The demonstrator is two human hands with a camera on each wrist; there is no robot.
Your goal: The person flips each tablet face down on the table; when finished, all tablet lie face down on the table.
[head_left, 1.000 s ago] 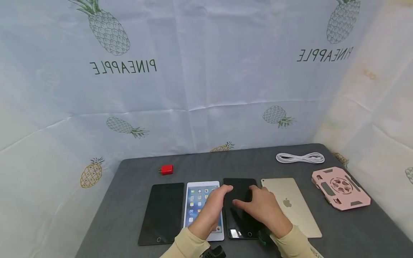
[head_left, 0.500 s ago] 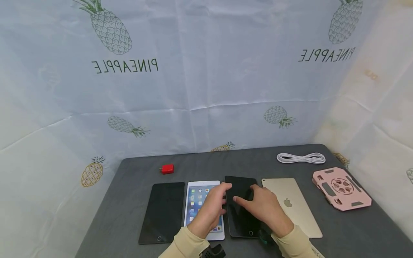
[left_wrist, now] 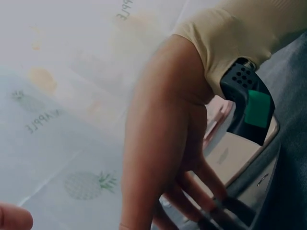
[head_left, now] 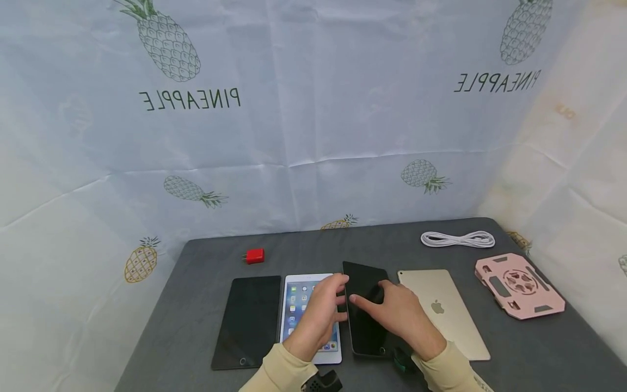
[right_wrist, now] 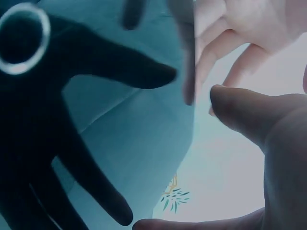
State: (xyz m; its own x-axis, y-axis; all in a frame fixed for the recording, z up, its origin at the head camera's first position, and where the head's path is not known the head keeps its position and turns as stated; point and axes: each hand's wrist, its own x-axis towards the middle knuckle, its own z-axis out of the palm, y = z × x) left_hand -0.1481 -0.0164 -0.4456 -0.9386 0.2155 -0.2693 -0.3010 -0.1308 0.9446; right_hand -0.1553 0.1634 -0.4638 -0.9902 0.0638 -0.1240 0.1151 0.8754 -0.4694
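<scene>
A black tablet (head_left: 364, 337) between my hands is tilted, its left and far edges raised. My left hand (head_left: 315, 316) holds it by the left edge, the thumb clear of the glass. From the other side my right hand (head_left: 401, 313) reaches over the screen, its fingers gripping the right edge and its thumb (right_wrist: 240, 108) off the glass. In the right wrist view the glossy screen (right_wrist: 139, 143) mirrors the hand. Under my left forearm lies a white tablet (head_left: 294, 310) with its home screen lit. A gold tablet (head_left: 462, 313) rests back-side up beside my right hand.
Another black tablet (head_left: 247, 321) lies flat at the left of the grey table (head_left: 191, 294). A red charger plug (head_left: 254, 256) sits behind it. Back right are a coiled white cable (head_left: 458, 239) and a pink tablet case (head_left: 519, 286). A pineapple-print curtain (head_left: 294, 109) hangs behind.
The black tablet between my hands has gone from lying flat to tilted, its left and far edges rising. My left fingers have moved in to its left edge; my right hand has barely moved.
</scene>
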